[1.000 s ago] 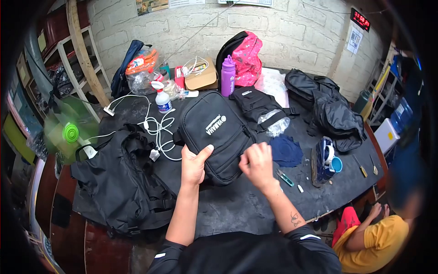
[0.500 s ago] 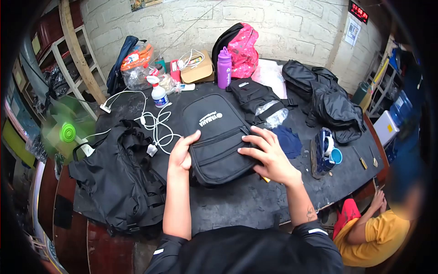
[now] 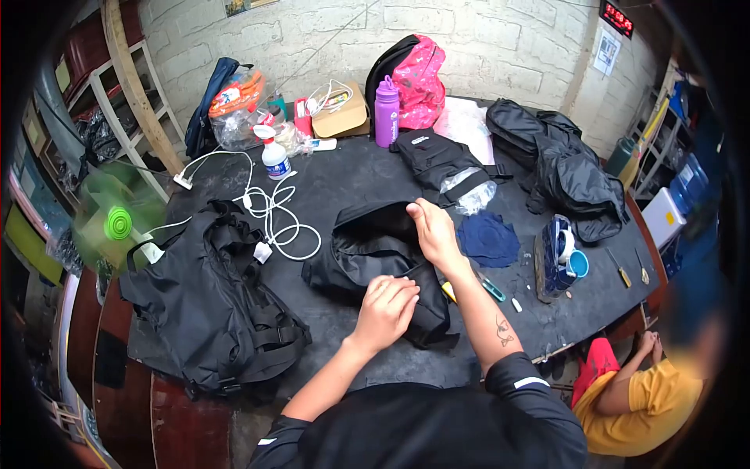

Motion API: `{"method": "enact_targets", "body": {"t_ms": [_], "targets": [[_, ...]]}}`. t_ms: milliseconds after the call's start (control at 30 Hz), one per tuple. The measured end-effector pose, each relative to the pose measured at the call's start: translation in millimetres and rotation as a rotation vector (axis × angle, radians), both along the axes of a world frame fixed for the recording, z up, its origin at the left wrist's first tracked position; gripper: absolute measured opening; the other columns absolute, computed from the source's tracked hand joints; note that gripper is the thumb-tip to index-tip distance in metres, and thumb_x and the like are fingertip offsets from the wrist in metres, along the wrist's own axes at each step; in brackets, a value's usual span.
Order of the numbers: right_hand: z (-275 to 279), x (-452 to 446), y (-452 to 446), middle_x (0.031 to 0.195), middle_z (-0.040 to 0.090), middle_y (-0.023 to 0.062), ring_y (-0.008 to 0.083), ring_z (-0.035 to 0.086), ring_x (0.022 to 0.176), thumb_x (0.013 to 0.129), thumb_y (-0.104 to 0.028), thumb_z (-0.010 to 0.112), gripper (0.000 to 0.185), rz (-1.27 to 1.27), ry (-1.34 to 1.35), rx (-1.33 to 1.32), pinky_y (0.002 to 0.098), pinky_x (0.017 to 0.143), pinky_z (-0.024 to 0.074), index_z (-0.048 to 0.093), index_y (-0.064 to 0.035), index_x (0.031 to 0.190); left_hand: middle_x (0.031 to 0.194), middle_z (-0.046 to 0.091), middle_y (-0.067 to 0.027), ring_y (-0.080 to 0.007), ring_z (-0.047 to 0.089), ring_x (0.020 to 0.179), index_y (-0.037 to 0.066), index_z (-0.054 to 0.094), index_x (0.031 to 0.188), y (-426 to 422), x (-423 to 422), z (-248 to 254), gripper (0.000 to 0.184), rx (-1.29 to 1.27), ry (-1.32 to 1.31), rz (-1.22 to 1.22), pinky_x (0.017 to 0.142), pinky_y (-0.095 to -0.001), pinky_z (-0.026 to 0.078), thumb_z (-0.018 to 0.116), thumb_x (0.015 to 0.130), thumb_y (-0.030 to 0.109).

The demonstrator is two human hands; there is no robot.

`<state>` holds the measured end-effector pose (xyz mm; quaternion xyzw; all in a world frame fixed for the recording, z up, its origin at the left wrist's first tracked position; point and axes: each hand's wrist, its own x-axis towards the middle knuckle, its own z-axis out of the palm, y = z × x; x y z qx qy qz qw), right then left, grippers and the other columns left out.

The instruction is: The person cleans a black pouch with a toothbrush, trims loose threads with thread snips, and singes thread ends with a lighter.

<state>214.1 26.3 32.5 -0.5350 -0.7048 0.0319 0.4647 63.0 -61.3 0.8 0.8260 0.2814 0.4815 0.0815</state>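
In the middle of the table a black backpack [image 3: 320, 275] lies with its mouth spread and its dark lining showing. My left hand [image 3: 388, 311] has its fingers curled on the near edge of the opening, pinching the fabric. Higher up, my right hand [image 3: 434, 233] grips the right-hand rim between thumb and fingers. The bag's printed front is turned out of sight. Left of it lies another black bag [image 3: 211, 305] with straps and buckles, apart from both hands.
Coiled white cable [image 3: 293, 227], a spray bottle [image 3: 274, 156] and a purple bottle [image 3: 387, 113] stand beyond the bag. To the right are dark blue cloth [image 3: 488, 238], a tape dispenser [image 3: 551, 262] and black bags [image 3: 578, 187]. A spinning fan [image 3: 117, 223] is left; a seated person [image 3: 641, 402] is right.
The backpack, earlier flat with its printed front up, is now turned and held open. My left hand has moved right to its near edge; my right hand has shifted up and left to the rim.
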Motion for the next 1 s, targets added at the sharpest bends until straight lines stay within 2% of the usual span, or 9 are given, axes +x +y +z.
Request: {"method": "enact_targets", "body": {"t_ms": [133,267,333,467,600,633,800,933,1000], "targets": [[-3,3,1,0.071,0.055,0.018,0.0384,0.054,0.074,0.093,-0.028,0.047,0.032,-0.053,0.017,-0.114,0.0449,0.067,0.0401,0.051,-0.0014,0.076,0.093,0.064,-0.0094,-0.0231,0.061,0.091,0.002,0.065,0.092,0,-1,-5,0.018,-0.229,-0.098,0.019,0.086,-0.0331,0.044,0.068,0.076,0.007],[14,8,-20,0.079,0.057,0.0143,0.0343,0.054,0.085,0.085,-0.024,0.056,0.021,0.27,-0.19,-0.198,0.0448,0.076,0.0397,0.058,-0.003,0.082,0.117,0.051,-0.0169,-0.0291,0.055,0.102,-0.004,0.041,0.123,34,-15,14,0.054,-1.241,-1.372,-0.519,0.092,-0.0401,0.045,0.061,0.087,0.032],[23,-16,-54,0.085,0.057,0.0122,0.0314,0.054,0.088,0.079,-0.019,0.065,0.019,0.184,-0.204,0.21,0.0419,0.079,0.0416,0.06,-0.0021,0.086,0.115,0.05,-0.018,-0.0304,0.055,0.099,-0.002,0.046,0.117,66,-27,24,0.045,-1.26,-1.628,-0.433,0.091,-0.0424,0.046,0.058,0.089,0.031],[-10,-34,-92,0.093,0.06,0.0126,0.026,0.058,0.083,0.083,-0.025,0.065,0.03,0.628,0.271,-0.14,0.0337,0.078,0.0463,0.059,-0.0011,0.099,0.108,0.058,-0.0103,-0.0222,0.057,0.098,0.003,0.052,0.11,98,-34,-8,0.025,-1.061,-1.451,-0.536,0.088,-0.0402,0.05,0.051,0.085,0.005],[-41,-5,-55,0.118,0.056,0.0154,0.0276,0.053,0.11,0.092,-0.054,0.036,0.065,0.983,1.896,-0.654,0.0434,0.093,0.0417,0.047,0.0016,0.123,0.113,0.058,-0.0069,-0.0217,0.056,0.106,0.004,0.051,0.118,63,-29,31,0.033,-1.066,-1.344,-0.711,0.09,-0.038,0.046,0.047,0.086,0.009],[-30,3,-49,0.123,0.053,0.0162,0.0284,0.049,0.115,0.093,-0.051,0.037,0.062,0.885,1.951,-0.626,0.0451,0.097,0.0382,0.047,0.0009,0.124,0.127,0.052,-0.0102,-0.0246,0.051,0.115,0.005,0.043,0.13,63,-36,25,0.043,-1.068,-1.226,-0.989,0.097,-0.04,0.04,0.045,0.091,0.022],[-14,20,-42,0.129,0.052,0.0134,0.0306,0.046,0.121,0.096,-0.04,0.04,0.05,0.651,1.946,-0.53,0.0458,0.106,0.0316,0.046,-0.0006,0.127,0.127,0.053,-0.0116,-0.024,0.051,0.115,0.003,0.05,0.124,60,-35,21,0.043,-1.156,-1.377,-0.946,0.102,-0.0393,0.035,0.047,0.094,0.034],[-28,26,-33,0.126,0.054,0.0124,0.0278,0.051,0.116,0.097,-0.036,0.04,0.045,0.795,1.858,-0.482,0.0455,0.101,0.038,0.049,-0.0014,0.124,0.118,0.06,-0.0112,-0.0231,0.053,0.114,0.0,0.056,0.117,66,-38,7,0.031,-1.16,-1.519,-0.826,0.104,-0.0409,0.035,0.049,0.094,0.02],[-43,31,-27,0.124,0.055,0.0138,0.0272,0.051,0.117,0.096,-0.036,0.041,0.046,1.257,1.986,-0.34,0.046,0.101,0.0373,0.05,0.0004,0.123,0.117,0.06,-0.011,-0.0229,0.054,0.113,0.0,0.057,0.115,65,-41,5,0.03,-1.2,-1.547,-0.996,0.104,-0.0402,0.036,0.05,0.094,0.021]]}}
